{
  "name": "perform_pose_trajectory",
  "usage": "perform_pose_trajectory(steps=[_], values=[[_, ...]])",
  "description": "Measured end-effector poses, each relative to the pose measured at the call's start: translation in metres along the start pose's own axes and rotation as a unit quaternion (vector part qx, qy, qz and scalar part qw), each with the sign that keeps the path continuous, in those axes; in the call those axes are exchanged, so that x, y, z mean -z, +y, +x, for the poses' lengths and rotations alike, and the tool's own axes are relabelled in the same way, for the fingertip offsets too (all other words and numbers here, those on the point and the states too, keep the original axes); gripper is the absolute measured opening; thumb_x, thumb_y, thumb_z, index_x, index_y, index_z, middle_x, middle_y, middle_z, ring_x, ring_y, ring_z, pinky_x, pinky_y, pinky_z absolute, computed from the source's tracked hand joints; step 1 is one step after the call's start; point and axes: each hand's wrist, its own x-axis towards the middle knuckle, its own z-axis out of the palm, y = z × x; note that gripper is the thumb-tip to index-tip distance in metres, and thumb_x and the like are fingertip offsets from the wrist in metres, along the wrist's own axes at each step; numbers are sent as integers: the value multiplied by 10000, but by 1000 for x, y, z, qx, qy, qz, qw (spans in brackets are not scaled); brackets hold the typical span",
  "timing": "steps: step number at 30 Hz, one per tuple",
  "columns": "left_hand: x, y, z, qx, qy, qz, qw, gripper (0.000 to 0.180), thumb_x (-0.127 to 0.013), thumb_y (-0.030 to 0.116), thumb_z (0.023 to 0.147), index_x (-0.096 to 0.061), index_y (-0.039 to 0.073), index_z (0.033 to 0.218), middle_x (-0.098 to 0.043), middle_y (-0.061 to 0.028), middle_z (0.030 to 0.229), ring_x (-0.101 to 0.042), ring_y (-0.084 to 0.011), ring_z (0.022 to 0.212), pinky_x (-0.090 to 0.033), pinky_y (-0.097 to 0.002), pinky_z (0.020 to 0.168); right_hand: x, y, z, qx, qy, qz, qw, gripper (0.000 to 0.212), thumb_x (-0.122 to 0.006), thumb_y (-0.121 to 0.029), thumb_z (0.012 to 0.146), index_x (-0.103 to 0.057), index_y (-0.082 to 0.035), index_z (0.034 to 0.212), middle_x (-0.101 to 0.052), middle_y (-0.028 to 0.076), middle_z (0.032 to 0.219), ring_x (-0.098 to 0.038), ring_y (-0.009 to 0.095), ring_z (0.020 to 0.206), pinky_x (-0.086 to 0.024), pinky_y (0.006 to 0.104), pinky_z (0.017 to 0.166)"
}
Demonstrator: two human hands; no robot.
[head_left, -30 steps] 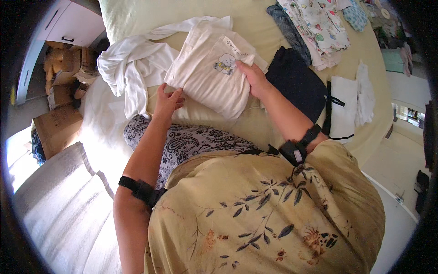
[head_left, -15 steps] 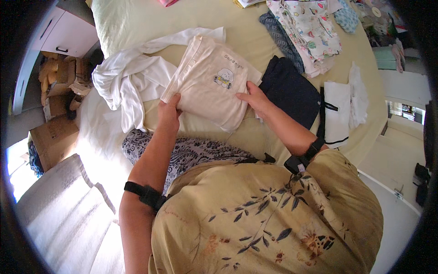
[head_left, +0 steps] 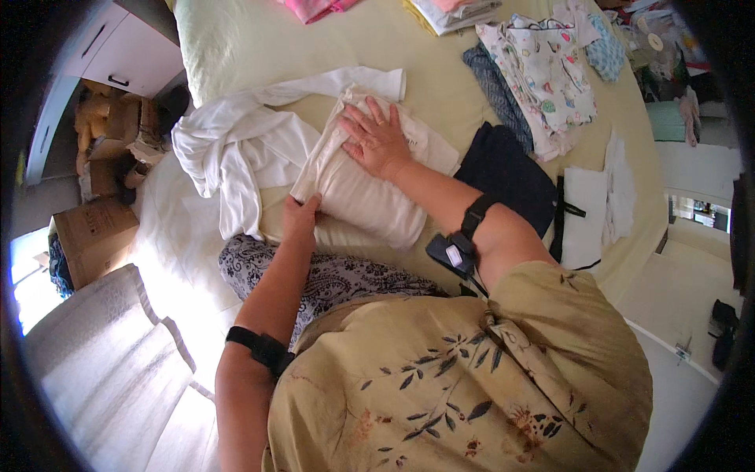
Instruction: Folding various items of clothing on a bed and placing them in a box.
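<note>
A folded cream shirt (head_left: 385,206) with a buttoned front lies on the bed before me. My right hand (head_left: 379,140) rests flat on its upper part with the fingers spread, covering most of the printed picture. At the near left corner, my left hand (head_left: 300,219) pinches the shirt's edge between thumb and fingers. A crumpled white long-sleeved garment (head_left: 236,141) lies just left of the shirt, one sleeve stretched out behind it. To the right of the shirt is a folded dark navy garment (head_left: 507,175).
A pile with printed white clothing (head_left: 543,82) and a grey-blue garment (head_left: 499,94) lies far right. White pieces with black trim (head_left: 586,212) are near the bed's right edge. A pink cloth (head_left: 318,8) and a folded stack (head_left: 456,14) lie at the back. Cardboard boxes (head_left: 94,240) stand left.
My right hand has left the shirt's right edge and moved left onto its top, now flat. My left hand still holds the near left corner. The view has shifted slightly.
</note>
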Motion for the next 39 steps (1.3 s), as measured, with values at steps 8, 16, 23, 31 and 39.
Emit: perform_pose_trajectory(steps=[8,16,23,31,39], values=[[-4,15,-5,36,-34,-67,997,314,-551,90,773,-460,8,1062,-553,-95,928,-556,-200,757,-467,-296,638,14,45,-3,-143,47,-33,988,504,-557,-391,751,-459,-105,1155,-425,107,1210,-390,307,1116,-297,485,900],[-8,5,-30,80,-156,-201,964,438,-514,103,809,-344,125,1212,-512,-88,1059,-532,-237,912,-471,-396,712,47,63,9,-350,-187,124,909,694,-612,-546,655,-479,4,1056,-538,178,1028,-523,298,950,-415,372,803],[-12,4,-31,117,-152,-184,964,438,-481,42,786,-355,118,1198,-504,-93,1076,-531,-265,926,-467,-441,741,7,96,-1,-451,-335,536,630,566,-681,-404,688,-518,-29,1080,-586,114,1022,-580,232,897,-457,341,790],[-1,46,-47,28,-29,-177,983,338,-417,85,802,-368,76,1137,-505,-91,1061,-541,-230,912,-477,-381,726,55,41,-16,-453,-291,738,406,430,-628,-266,761,-508,5,1072,-585,128,1025,-583,240,904,-455,377,836],[17,46,-52,-23,-45,-198,979,372,-443,187,837,-352,65,1177,-485,-101,1124,-511,-238,1000,-429,-387,857,89,9,-33,-394,-224,773,444,410,-603,-208,774,-484,26,1089,-568,132,1053,-578,212,918,-452,338,847]])
